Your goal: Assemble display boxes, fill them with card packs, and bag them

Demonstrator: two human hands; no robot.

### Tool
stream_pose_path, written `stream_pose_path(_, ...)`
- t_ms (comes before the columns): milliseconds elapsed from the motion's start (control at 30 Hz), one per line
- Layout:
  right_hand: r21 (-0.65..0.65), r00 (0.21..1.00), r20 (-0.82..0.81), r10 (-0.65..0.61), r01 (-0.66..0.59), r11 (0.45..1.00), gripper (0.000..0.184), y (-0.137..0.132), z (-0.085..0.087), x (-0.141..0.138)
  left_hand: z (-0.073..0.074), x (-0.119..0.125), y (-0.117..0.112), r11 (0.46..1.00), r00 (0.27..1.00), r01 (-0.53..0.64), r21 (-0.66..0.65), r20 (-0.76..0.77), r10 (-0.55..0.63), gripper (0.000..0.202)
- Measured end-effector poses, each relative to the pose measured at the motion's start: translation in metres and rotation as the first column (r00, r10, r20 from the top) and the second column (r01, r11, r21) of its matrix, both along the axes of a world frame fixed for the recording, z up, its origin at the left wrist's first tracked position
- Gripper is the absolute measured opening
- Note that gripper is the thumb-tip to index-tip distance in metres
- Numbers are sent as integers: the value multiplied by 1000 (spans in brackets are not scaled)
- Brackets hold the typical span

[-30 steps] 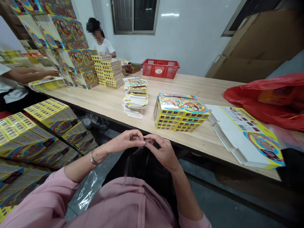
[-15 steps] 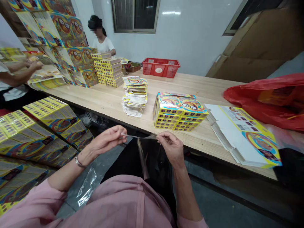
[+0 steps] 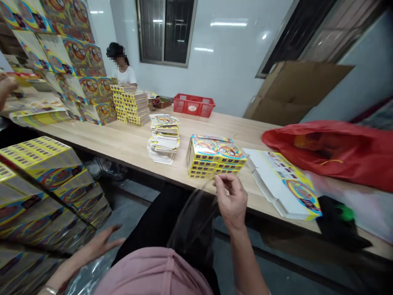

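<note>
Clear plastic bag [image 3: 195, 217] pinched in right hand [image 3: 231, 200].
Left hand [image 3: 93, 248] open, apart; yellow printed boxes [image 3: 215, 157] stacked, flat box blank [image 3: 284, 184] unfolded.

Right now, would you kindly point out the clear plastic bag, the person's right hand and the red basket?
Clear plastic bag [image 3: 193, 219], head view, on its film.
Right hand [image 3: 231, 201], head view, on its back.
Red basket [image 3: 193, 107], head view, on its front wall.

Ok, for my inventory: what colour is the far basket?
Red plastic basket, shown best in the head view.
</note>
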State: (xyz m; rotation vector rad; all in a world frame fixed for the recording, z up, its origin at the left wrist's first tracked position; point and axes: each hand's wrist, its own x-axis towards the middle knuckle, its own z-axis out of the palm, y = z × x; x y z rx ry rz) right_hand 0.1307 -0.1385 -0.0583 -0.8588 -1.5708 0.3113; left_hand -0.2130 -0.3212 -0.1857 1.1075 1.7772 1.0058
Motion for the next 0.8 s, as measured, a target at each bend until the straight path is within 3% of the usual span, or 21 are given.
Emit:
stream_pose_path(67, 111, 993, 109, -51, 39, 993, 9, -5, 15, -7, 25, 35, 29, 965, 959, 234, 123, 132, -249, 101)
stream_pose_path(133, 231, 968, 208, -137, 88, 969, 9, -9, 29, -13, 54, 84, 50, 837, 814, 374, 401, 292, -503, 137)
stream_pose_path(167, 287, 947, 258, -190, 113, 951, 9, -11, 35, -14, 67, 111, 57, 789, 759, 389, 475, 321, -567, 146)
stream_pose_path(267, 433, 845, 373, -382, 205, 878, 11, -15, 49, -13, 91, 182, 66, 785, 782, 275, 556, 345, -518, 147)
stream_pose_path(367, 521, 741, 413, -529, 284, 805, 14, -13, 54, -5, 95, 219, 75, 798, 844, 33, 602, 411, -345, 132)
stream_pose_path(433, 499, 748, 398, -531, 309, 809, 16, -9, 54, 4, 93, 225, 88, 827, 835, -101, 553, 499, -231, 96)
stream_pose_path(533, 298, 871, 277, -405, 323, 898, 16, 1, 54, 19, 97, 212, 115, 872, 816, -167, 461, 561, -141, 45)
stream_pose_path(600, 51, 956, 101, -277, 273, 961, 18, 9, 54, 30, 106, 197, 135, 868, 834, -140, 477, 529, -156, 36)
stream_pose_path(667, -176, 982, -108, -153, 133, 975, 27, 21, 56, 42, 122, 184, 155, 841, 851, -106, 530, 486, -198, 34)
stream_pose_path(733, -281, 962, -270, -46, -33, 959, 34, 38, 57, 51, 140, 174, 177, 807, 871, -64, 588, 427, -242, 35)
stream_pose_path(800, -287, 933, -358, 29, -139, 948, 37, 61, 58, 60, 160, 168, 202, 782, 906, 3, 624, 330, -267, 36)
